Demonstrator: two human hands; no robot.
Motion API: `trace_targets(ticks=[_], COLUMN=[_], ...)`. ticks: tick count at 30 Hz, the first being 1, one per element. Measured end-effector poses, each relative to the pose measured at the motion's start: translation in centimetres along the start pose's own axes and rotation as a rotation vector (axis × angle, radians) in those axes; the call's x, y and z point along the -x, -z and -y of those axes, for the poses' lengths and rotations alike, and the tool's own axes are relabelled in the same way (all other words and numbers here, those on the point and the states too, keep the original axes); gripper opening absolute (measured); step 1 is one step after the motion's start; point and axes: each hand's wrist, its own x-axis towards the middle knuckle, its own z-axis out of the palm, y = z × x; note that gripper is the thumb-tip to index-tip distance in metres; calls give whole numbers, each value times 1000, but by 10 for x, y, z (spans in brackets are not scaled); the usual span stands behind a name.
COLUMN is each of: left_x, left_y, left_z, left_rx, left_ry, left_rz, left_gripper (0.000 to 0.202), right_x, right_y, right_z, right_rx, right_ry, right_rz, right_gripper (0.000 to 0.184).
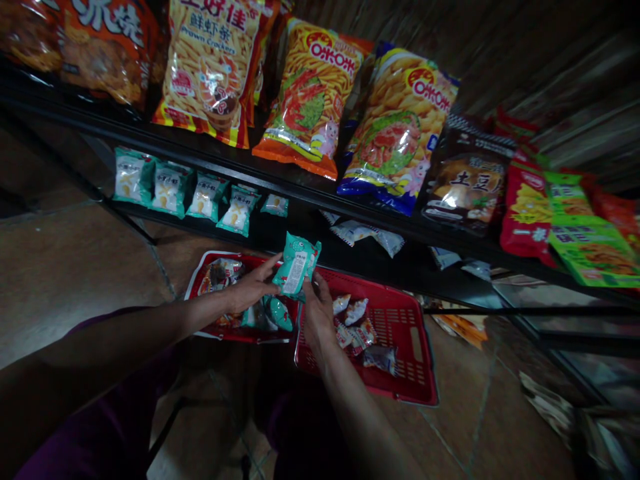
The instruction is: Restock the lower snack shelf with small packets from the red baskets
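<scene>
We count one teal snack bag (297,267) aloft over two red baskets (375,297), fingers (269,266) of our left hand (253,285) and right hand (319,310) closed on its sides; lower shelf (310,220): five teal-and-white packets (206,195).

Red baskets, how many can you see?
2. The left basket is below the left hand, and the right basket is beside it, near the right hand. I can't see any more.

Left hand (257,285) and right hand (319,308) hold teal snack packet (298,267) above two red baskets (400,333), below shelf of chips (313,100).
</scene>
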Motion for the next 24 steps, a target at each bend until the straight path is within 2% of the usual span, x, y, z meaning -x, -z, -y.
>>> trace_targets(ticks=[3,6,8,10,15,18,24], left_x=[0,1,2,5,16,23,29], left_y=[-1,-2,-4,-6,-12,-15,-15], left_z=[4,9,10,10,1,-3,0], left_rx=[-59,-173,-260,-345,-619,-752,-985], left_ry=[-32,-109,-163,-211,-381,-474,-592], left_rz=[-5,-28,-56,-103,-190,-167,-71], left_gripper=[93,87,84,82,70,62,60], right_x=[-6,-10,-9,-6,9,15,15], right_y=[5,8,9,8,2,-2,-13], right_z=[-2,-2,1,4,12,15,14], right_rx=[129,253,294,309,299,229,-5], right_ry=[203,360,388,379,305,251,100], right_rz=[-62,-53,-6,57,169,247,301], right_gripper=[47,31,21,22,40,49,45])
